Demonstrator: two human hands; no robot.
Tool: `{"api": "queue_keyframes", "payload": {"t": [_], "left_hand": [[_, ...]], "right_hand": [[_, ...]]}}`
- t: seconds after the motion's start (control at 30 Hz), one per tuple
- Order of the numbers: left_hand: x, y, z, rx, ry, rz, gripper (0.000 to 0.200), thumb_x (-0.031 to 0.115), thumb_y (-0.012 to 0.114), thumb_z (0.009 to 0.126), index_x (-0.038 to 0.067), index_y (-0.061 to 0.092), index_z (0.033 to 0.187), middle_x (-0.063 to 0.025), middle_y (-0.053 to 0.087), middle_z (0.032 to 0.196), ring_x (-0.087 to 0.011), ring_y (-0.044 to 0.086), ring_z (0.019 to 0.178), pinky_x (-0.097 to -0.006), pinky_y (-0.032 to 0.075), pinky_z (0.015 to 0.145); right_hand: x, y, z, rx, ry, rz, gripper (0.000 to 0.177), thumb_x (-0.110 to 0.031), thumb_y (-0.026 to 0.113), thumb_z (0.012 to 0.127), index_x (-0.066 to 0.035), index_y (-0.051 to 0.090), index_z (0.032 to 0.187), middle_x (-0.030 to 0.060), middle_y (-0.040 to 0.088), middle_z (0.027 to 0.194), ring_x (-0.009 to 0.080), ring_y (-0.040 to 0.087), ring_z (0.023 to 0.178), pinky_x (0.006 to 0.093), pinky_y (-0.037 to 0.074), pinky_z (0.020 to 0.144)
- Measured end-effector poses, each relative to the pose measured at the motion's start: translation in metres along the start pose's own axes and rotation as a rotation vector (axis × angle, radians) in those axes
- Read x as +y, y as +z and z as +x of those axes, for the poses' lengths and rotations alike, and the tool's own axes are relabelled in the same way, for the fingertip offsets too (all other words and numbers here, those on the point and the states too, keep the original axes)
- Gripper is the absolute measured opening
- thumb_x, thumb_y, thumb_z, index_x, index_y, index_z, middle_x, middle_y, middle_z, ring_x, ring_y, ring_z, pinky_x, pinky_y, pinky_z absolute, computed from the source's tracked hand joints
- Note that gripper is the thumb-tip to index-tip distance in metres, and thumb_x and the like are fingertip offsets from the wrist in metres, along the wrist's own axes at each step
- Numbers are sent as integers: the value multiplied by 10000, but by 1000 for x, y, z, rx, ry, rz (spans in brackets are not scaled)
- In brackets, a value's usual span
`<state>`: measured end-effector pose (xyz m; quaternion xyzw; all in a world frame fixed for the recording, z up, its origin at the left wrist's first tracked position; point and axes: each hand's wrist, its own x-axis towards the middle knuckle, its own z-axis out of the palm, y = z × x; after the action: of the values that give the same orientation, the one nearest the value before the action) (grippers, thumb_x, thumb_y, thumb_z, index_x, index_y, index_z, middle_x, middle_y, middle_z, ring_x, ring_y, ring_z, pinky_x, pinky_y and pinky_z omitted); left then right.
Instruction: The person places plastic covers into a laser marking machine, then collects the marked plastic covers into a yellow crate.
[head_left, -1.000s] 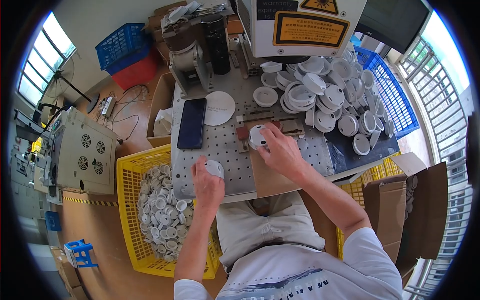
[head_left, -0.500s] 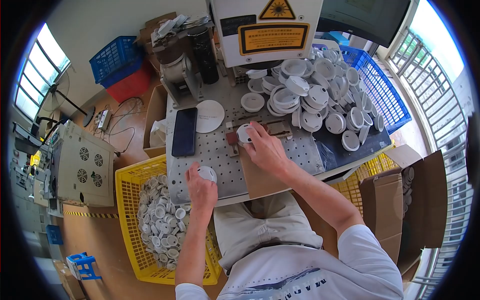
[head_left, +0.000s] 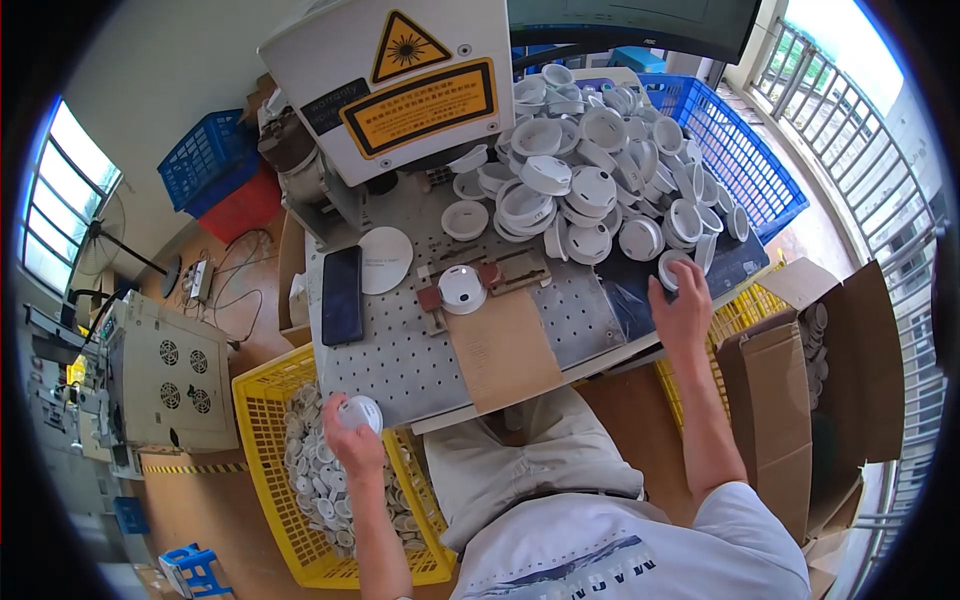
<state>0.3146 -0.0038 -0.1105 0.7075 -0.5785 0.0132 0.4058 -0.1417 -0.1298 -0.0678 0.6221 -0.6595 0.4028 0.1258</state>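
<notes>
My left hand (head_left: 352,443) is closed round a white lid (head_left: 361,412) at the table's front left edge, above the yellow basket (head_left: 262,480). At the right of the table my right hand (head_left: 684,308) has its fingers around the edge of a white lid (head_left: 671,270), beside the big pile of white lids (head_left: 590,190). Another white lid (head_left: 462,289) sits in the fixture between reddish-brown blocks (head_left: 428,298). A piece of brown cardboard (head_left: 505,352) lies just in front of the fixture.
A phone (head_left: 342,296) and a white disc (head_left: 385,260) lie on the perforated table (head_left: 400,375). The white machine head (head_left: 400,90) with warning labels overhangs the back. A blue basket (head_left: 745,150) and cardboard box (head_left: 765,420) stand to the right.
My right hand has left the lid in the fixture and moved right to the pile's edge. My left hand has moved down and left with its lid. The whole view has shifted and turned.
</notes>
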Motion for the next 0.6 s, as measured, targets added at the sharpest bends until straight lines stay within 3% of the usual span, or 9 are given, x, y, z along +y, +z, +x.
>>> {"api": "queue_keyframes", "payload": {"t": [0.07,0.13,0.27,0.3,0.33,0.4,0.43,0.53,0.6], "left_hand": [[-39,-31,-14,37,-33,49,399,-97,422,593,-124,537,973,-236,577,1022,-441,557,994,-460,446,930],[-78,-63,-25,130,-205,163,392,-95,424,648,-128,540,1021,-251,582,1035,-441,556,1012,-453,439,935],[-124,-97,-28,172,-350,497,391,-80,423,693,-106,561,1058,-255,596,1015,-429,563,1012,-429,421,957],[-121,-97,-18,202,-303,467,385,-84,432,709,-116,554,1073,-265,589,1052,-429,559,1038,-435,417,967],[-118,-95,-6,226,-256,436,381,-89,440,725,-126,547,1088,-275,581,1089,-429,555,1065,-441,413,978],[-66,-56,29,106,-195,196,379,-94,473,703,-179,531,1068,-276,537,1227,-416,512,1175,-444,369,1043],[-27,-31,45,-7,-53,264,358,-85,487,697,-183,547,1036,-268,518,1264,-399,488,1209,-431,344,1069],[67,60,85,-158,368,119,138,-46,605,645,-138,659,733,-317,553,1199,-425,451,1225,-464,368,1039],[105,108,103,-286,493,153,135,14,629,680,-101,688,720,-302,593,1137,-414,453,1219,-483,372,1021]], "right_hand": [[20,-7,-2,-93,93,-2,242,-138,719,797,-24,639,995,124,641,1069,350,641,914,422,516,777],[38,-6,-6,-291,66,-48,185,-111,690,822,-32,646,984,129,637,1045,368,636,902,432,511,768],[33,-21,-5,-373,-30,68,139,-66,652,846,-31,646,980,141,644,942,383,635,809,429,509,702],[22,-27,-4,-346,-19,218,115,-90,646,885,-13,637,970,109,645,799,281,637,660,371,489,600],[11,-29,-4,-350,-19,224,115,-90,646,885,-13,637,970,109,645,799,281,637,660,371,489,600],[-15,-33,-2,-571,372,731,132,-123,623,932,7,631,946,55,606,681,132,559,526,281,424,480],[-35,-34,3,-690,563,978,180,-160,594,964,17,619,950,4,547,627,43,472,483,215,348,417],[-40,12,-13,-860,915,1251,207,-179,564,977,23,602,1002,19,556,635,51,468,457,210,314,379],[-48,8,-9,-872,749,957,222,-183,616,935,19,600,1027,68,615,736,116,542,519,266,422,453]]}}
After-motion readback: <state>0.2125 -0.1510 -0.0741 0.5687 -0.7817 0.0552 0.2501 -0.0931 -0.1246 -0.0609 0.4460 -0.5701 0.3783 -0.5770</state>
